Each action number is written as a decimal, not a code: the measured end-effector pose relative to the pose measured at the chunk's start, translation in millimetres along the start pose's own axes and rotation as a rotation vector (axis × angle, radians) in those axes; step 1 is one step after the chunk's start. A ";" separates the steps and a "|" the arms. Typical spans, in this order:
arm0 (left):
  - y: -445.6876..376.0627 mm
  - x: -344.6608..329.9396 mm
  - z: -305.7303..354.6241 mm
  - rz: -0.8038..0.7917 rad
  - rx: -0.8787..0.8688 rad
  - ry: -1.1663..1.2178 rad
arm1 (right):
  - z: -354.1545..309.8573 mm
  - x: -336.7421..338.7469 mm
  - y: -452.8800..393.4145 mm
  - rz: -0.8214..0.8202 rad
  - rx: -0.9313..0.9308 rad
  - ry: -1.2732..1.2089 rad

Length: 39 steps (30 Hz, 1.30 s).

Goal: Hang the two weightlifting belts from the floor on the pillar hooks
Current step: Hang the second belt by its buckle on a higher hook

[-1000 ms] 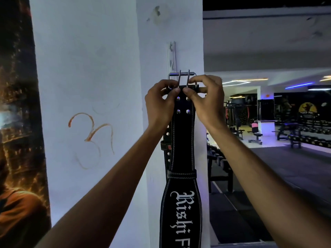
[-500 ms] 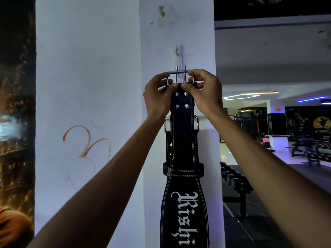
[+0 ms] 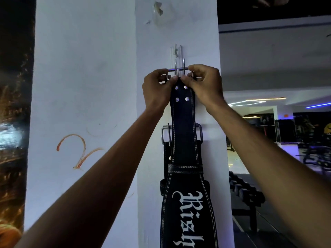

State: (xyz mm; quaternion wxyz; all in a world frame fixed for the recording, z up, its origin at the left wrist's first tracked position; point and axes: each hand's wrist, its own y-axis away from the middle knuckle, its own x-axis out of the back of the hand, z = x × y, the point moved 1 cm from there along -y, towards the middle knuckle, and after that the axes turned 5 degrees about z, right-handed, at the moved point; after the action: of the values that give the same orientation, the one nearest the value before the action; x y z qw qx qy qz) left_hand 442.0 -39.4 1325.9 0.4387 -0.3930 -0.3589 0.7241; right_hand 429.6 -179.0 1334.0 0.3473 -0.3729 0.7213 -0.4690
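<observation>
A black weightlifting belt (image 3: 185, 140) with white stitching and white lettering hangs straight down against the white pillar (image 3: 179, 24). My left hand (image 3: 156, 90) and my right hand (image 3: 204, 85) both grip its top end at the steel buckle (image 3: 179, 69), just below the white wall hook (image 3: 176, 51). The buckle's two prongs point up beside the hook's stem. Behind this belt a second black belt (image 3: 165, 187) hangs lower on the pillar, its steel buckle (image 3: 165, 134) showing on both sides.
A dark poster (image 3: 14, 122) covers the wall at the left. An orange scribble (image 3: 78, 151) marks the pillar's left face. To the right the gym floor opens out, with a dumbbell rack (image 3: 245, 192) close to the pillar and machines farther back.
Both hands have raised the front belt's buckle up the pillar, from well below the hook to just under it. The second belt's buckle behind has come into view.
</observation>
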 end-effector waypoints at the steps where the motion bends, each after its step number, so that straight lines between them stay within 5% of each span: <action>1: 0.2 0.6 -3.5 -0.004 0.012 0.002 | 2.6 -1.0 1.4 -0.003 -0.010 -0.006; 17: -4.7 10.7 -4.6 -0.150 0.171 -0.005 | 5.7 -10.0 8.3 0.085 -0.198 -0.091; 23: -6.5 7.0 -0.6 -0.069 0.221 -0.053 | -5.4 -15.5 5.7 0.089 -0.267 -0.004; 39: 48.3 27.1 -18.5 -0.120 0.270 0.133 | 4.9 4.3 72.0 0.130 -0.012 0.070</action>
State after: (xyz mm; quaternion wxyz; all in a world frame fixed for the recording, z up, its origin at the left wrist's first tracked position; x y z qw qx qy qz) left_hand 432.9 -28.6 1269.3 0.5529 -0.3553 -0.2514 0.7105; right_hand 416.5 -164.4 1264.5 0.3492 -0.3109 0.7586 -0.4537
